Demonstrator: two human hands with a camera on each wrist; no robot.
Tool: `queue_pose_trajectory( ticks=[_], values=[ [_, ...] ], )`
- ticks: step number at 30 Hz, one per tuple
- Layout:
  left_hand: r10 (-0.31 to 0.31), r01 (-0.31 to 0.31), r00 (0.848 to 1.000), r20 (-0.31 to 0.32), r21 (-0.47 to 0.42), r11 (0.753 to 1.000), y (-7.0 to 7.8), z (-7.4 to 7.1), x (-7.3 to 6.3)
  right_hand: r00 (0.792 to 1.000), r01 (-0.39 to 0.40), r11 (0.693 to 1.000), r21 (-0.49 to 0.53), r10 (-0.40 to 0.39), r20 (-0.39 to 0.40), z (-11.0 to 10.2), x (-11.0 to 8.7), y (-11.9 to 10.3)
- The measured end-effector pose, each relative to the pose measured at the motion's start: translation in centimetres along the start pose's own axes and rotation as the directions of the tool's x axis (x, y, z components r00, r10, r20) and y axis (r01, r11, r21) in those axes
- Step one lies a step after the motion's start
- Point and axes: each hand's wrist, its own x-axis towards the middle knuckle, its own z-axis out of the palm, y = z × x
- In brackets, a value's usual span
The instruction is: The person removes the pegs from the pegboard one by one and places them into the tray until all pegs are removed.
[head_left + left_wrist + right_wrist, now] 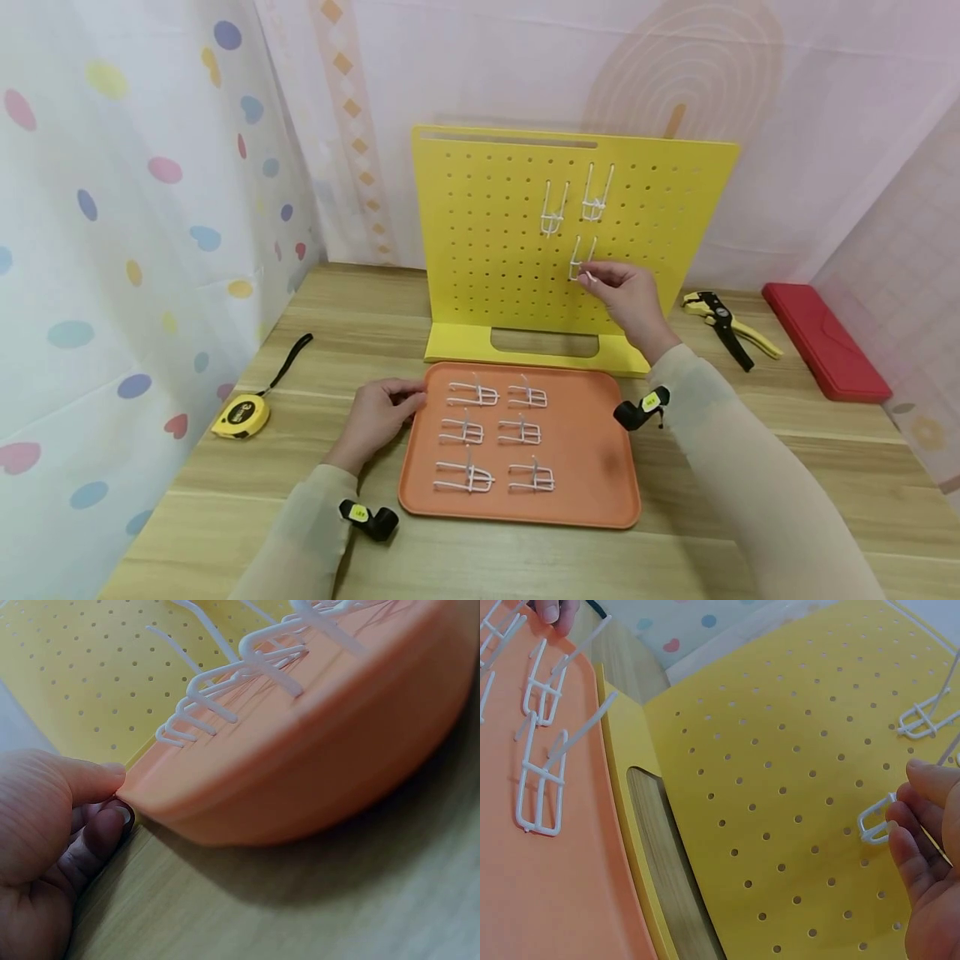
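In the head view my right hand (626,296) pinches a white wire pegboard hook (575,265) against the yellow pegboard (487,242). The right wrist view shows that hook's looped end (874,821) beside the fingertips; the rest is behind the fingers. Two more white hooks (552,218) hang higher on the board. My left hand (378,417) holds the left rim of an orange tray (592,467), thumb on top and fingers below in the left wrist view. Several white hooks (468,432) lie on the tray in two columns.
A yellow tape measure (243,415) with a black strap lies left of the tray. To the right of the board are a yellow-and-black wire stripper (723,321) and a red case (825,342). The wooden table (360,308) meets patterned curtains behind.
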Motion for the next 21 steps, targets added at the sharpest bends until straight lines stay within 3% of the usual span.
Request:
queue_pose_trajectory(
  ticks=[21],
  values=[
    [-0.014, 0.014, 1.0, 0.01, -0.011, 1.0, 0.3, -0.1, 0.0, 0.994, 0.112, 0.987, 0.115, -0.111, -0.02, -0.7, -1.3, -1.2]
  ],
)
